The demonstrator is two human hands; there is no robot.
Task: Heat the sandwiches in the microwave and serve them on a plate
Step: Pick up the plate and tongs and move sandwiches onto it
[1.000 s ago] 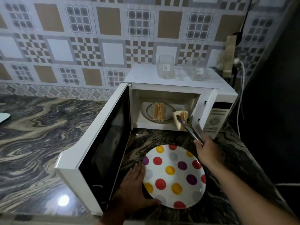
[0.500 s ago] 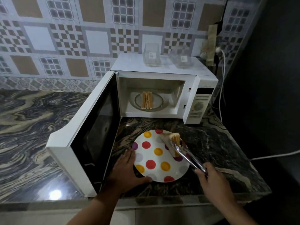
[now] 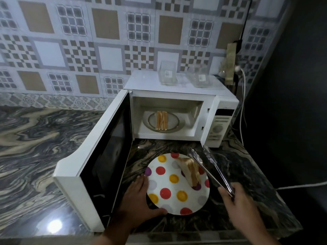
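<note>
A white microwave (image 3: 219, 106) stands open on the counter, its door (image 3: 106, 156) swung out to the left. Inside, one sandwich (image 3: 161, 120) lies on the glass turntable (image 3: 174, 121). In front of it sits a white plate (image 3: 177, 206) with coloured dots, and a second sandwich (image 3: 190, 171) lies on the plate's right side. My left hand (image 3: 139, 197) rests flat against the plate's left rim. My right hand (image 3: 238, 204) grips metal tongs (image 3: 210, 167), whose spread arms hover just right of the plated sandwich.
Two clear plastic containers (image 3: 168, 75) (image 3: 199, 77) sit on top of the microwave. A white cable (image 3: 243, 106) hangs at the right by a dark wall. The marbled countertop (image 3: 35, 147) stretches left, and its front edge runs just below my hands.
The tongs carried a sandwich out of the microwave down to the plate, then let it go; it now lies on the plate and the tong arms have spread apart.
</note>
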